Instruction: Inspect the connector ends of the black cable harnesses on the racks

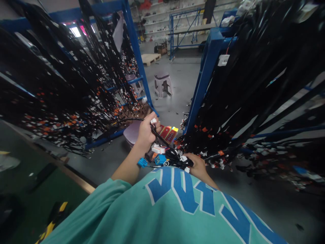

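Note:
My left hand (pixel 148 130) is closed around a black cable with a small white connector (pixel 153 120) showing at its fingertips. Close to my shirt, my right hand (pixel 197 165) grips a bundled wiring harness (pixel 175 156), its fingers partly hidden behind the black wires. Blue connectors (pixel 160 159) and a white connector (pixel 157 148) hang from the bundle's near left side. Another blue plug (pixel 142 162) sticks out further left, below my left forearm.
Blue metal racks (pixel 138 57) (pixel 207 74) stand on both sides, densely hung with black harnesses (pixel 76 74). A round stool seat (pixel 132 132) is beside my left hand, and a red box (pixel 169 134) lies beyond. Further off are a plastic stool (pixel 163 84) and a wooden pallet (pixel 150 59).

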Demonstrator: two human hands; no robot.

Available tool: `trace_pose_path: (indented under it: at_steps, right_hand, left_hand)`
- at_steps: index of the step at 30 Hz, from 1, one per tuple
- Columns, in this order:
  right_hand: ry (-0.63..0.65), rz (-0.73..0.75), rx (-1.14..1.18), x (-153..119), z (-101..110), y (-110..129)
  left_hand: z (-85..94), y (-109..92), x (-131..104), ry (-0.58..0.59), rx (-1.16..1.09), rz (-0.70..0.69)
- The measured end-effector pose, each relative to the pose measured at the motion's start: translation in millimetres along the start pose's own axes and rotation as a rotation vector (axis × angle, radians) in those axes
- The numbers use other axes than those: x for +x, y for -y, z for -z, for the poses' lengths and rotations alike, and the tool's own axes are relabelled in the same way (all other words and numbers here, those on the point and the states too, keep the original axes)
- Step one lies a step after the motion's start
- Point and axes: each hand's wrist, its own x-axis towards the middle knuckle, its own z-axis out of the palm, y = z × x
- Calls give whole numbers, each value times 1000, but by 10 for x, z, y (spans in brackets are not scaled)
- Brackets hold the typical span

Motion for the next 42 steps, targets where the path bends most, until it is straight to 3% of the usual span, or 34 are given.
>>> trace_pose_path:
  at_steps: [27,35,39,42]
  right_hand:
    - [-10,-3,7,-11,2,22]
    - [81,-59,-10,51,34,115]
    - [125,-107,-65,108,78,132]
    - [139,-118,-151,131,95,51]
  left_hand:
    - [4,-17,12,13,-49,139]
    - [17,0,4,6,28,91]
    - [59,24,104,-24,66,96]
    - [198,105,299,-89,100,148]
